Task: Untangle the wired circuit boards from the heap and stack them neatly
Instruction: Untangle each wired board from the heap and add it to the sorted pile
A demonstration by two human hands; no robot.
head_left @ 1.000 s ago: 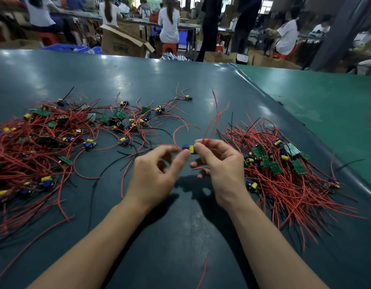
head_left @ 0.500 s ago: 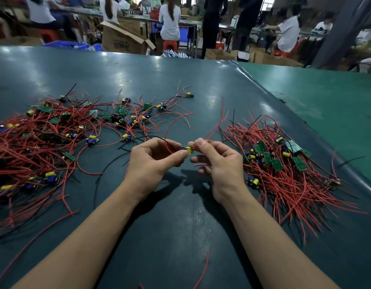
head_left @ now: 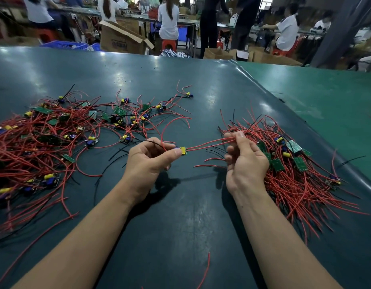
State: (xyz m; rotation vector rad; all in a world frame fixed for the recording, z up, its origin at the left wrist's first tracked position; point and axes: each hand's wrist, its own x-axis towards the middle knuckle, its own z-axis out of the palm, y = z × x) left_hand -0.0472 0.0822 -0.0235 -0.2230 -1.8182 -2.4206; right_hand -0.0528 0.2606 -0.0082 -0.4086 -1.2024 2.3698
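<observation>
One board in hand, clear of heap. Left hand pinching it at thumb and forefinger; right hand pinching its red leads, drawn taut between hands. Sorted pile at right: several boards down, leads roughly combed one way, loose rather than tidy stack. Heap at left much larger, spread wide over table, wires crossed throughout. Judgement: well under half done; this board next for right pile, bulk of untangling left.

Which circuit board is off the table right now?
The small board pinched in the left hand; its red wires run to the right hand. All others lie in heaps.
</observation>
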